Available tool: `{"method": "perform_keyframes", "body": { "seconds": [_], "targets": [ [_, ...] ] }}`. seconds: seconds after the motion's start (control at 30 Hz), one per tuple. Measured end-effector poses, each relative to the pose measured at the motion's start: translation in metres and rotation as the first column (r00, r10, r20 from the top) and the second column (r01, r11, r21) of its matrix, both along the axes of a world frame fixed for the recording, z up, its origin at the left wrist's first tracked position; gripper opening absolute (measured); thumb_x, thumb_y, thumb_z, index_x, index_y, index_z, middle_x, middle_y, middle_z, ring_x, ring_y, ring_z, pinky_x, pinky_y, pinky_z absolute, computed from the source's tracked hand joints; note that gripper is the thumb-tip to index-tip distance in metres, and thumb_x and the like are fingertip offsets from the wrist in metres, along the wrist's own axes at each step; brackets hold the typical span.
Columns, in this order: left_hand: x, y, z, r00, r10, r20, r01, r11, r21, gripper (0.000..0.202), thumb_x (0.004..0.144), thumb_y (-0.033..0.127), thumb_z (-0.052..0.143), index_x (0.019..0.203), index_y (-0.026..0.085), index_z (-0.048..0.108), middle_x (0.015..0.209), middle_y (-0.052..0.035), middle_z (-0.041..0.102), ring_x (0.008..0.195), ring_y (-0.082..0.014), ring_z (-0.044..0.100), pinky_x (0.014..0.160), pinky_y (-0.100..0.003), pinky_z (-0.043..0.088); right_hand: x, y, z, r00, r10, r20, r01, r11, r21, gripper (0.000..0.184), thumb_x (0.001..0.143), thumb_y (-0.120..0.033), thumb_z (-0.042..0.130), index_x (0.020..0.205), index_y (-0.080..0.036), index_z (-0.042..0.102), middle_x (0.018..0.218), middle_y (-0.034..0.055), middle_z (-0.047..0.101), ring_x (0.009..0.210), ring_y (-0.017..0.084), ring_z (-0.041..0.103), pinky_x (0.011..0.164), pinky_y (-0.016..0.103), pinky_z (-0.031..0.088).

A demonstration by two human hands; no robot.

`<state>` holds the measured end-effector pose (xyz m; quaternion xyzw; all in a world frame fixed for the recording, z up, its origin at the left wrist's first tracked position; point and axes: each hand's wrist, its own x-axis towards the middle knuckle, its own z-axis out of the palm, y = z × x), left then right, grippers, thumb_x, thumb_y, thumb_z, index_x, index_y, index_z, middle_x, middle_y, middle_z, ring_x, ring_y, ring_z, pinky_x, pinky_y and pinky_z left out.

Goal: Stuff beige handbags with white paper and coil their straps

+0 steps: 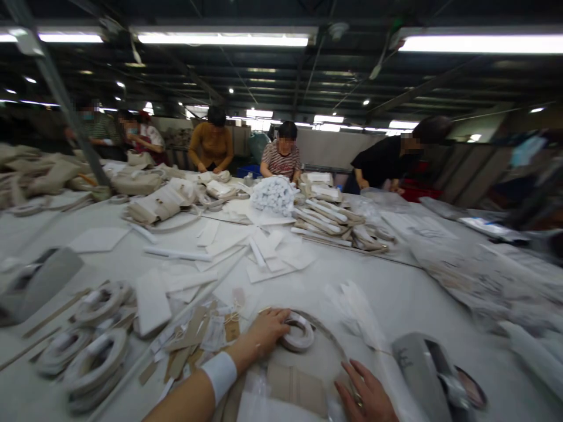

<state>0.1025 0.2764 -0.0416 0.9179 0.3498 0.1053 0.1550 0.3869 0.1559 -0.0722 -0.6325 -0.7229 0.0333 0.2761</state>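
A small coiled roll of white webbing lies flat on the pale grey counter, near its front edge and just ahead of the person. The left hand comes in from the lower left, and its fingers curl over the roll's near rim, closed lightly on it; blur hides how firm the grip is. The right hand rests palm down with fingers apart and holds nothing. It lies just beside a flat beige fabric piece, apparently to steady the work between the two hands.

A thin curved strap runs round the far side of the roll. Just to the right a grey tape dispenser stands close to the right hand, so that side is tight. To the left lie brown card tags and, further out, loose coils of white strap. Clear plastic sleeves lie beyond the roll, with a bare strip of counter past them before the scattered white flat cards. Co-workers stand at the far edge, well apart.
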Motion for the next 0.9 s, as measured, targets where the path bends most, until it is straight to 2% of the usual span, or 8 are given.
{"method": "perform_keyframes", "body": {
  "seconds": [0.17,0.27,0.4,0.47,0.53,0.67,0.77,0.9],
  "targets": [
    [0.005,-0.012,0.010,0.989,0.124,0.077,-0.123,0.992,-0.015,0.051,0.071,0.013,0.060,0.121,0.022,0.056,0.141,-0.0104,0.045,0.121,-0.0271,0.048,0.102,-0.041,0.036,-0.057,0.082,-0.013,0.946,0.269,0.179,-0.265,0.963,-0.049,0.040,0.081,-0.041,0.051,0.110,-0.019,0.067,0.125,0.0163,0.059,0.112,0.031,0.059,0.093,0.044,0.051],
    [-0.018,-0.023,0.013,0.891,0.377,0.252,-0.359,0.926,-0.115,0.042,0.076,0.017,0.059,0.117,0.027,0.060,0.114,-0.0021,0.065,0.107,-0.0186,0.056,0.096,-0.030,0.040,-0.071,0.111,-0.020,0.909,0.304,0.286,-0.273,0.951,-0.143,0.033,0.081,-0.031,0.049,0.103,-0.020,0.071,0.126,0.0150,0.059,0.112,0.030,0.059,0.094,0.041,0.050],
    [-0.098,-0.043,0.011,0.584,0.782,0.217,-0.762,0.621,-0.186,0.028,0.087,0.030,0.046,0.107,0.021,0.064,0.098,-0.0060,0.068,0.095,-0.0202,0.059,0.088,-0.032,0.043,-0.067,0.127,-0.030,0.875,0.272,0.400,-0.249,0.962,-0.109,0.029,0.080,-0.030,0.052,0.099,-0.023,0.072,0.127,0.0137,0.059,0.118,0.036,0.053,0.095,0.049,0.048],
    [-0.140,-0.051,0.009,0.437,0.886,0.154,-0.871,0.460,-0.176,0.036,0.088,0.036,0.042,0.108,0.014,0.062,0.093,-0.0110,0.067,0.092,-0.0244,0.059,0.087,-0.037,0.043,-0.066,0.128,-0.035,0.882,0.253,0.398,-0.235,0.967,-0.094,0.030,0.080,-0.030,0.053,0.103,-0.022,0.071,0.129,0.0147,0.057,0.118,0.036,0.054,0.094,0.050,0.048],
    [-0.167,-0.057,0.006,0.360,0.927,0.106,-0.914,0.373,-0.162,0.040,0.082,0.040,0.048,0.105,0.010,0.062,0.094,-0.0149,0.067,0.096,-0.0287,0.059,0.088,-0.040,0.042,-0.067,0.125,-0.036,0.895,0.241,0.376,-0.214,0.970,-0.113,0.031,0.080,-0.028,0.054,0.105,-0.021,0.070,0.130,0.0153,0.056,0.118,0.036,0.053,0.097,0.049,0.047],
    [-0.185,-0.060,-0.011,0.397,0.914,0.085,-0.891,0.406,-0.202,0.033,0.074,0.042,0.049,0.079,0.013,0.063,0.084,-0.0143,0.069,0.085,-0.0301,0.064,0.077,-0.038,0.046,-0.074,0.108,-0.019,0.929,0.212,0.302,-0.151,0.966,-0.211,0.034,0.074,-0.014,0.057,0.105,-0.021,0.069,0.134,0.0130,0.053,0.123,0.035,0.049,0.102,0.046,0.043],
    [-0.194,-0.053,-0.040,0.385,0.920,0.069,-0.879,0.388,-0.277,0.027,0.072,0.047,0.046,0.066,0.023,0.058,0.068,-0.0034,0.069,0.073,-0.0275,0.066,0.070,-0.037,0.049,-0.081,0.097,-0.006,0.953,0.156,0.260,-0.085,0.961,-0.264,0.039,0.067,-0.007,0.060,0.103,-0.022,0.068,0.138,0.0102,0.050,0.127,0.035,0.045,0.104,0.045,0.040],
    [-0.207,-0.041,-0.069,0.393,0.914,0.105,-0.858,0.405,-0.316,0.030,0.075,0.051,0.039,0.076,0.030,0.060,0.068,0.0002,0.071,0.070,-0.0290,0.068,0.069,-0.043,0.053,-0.087,0.090,0.001,0.968,0.105,0.228,-0.033,0.954,-0.298,0.039,0.067,-0.004,0.060,0.100,-0.024,0.067,0.142,0.0066,0.045,0.125,0.033,0.048,0.100,0.043,0.044]
  ]
}}
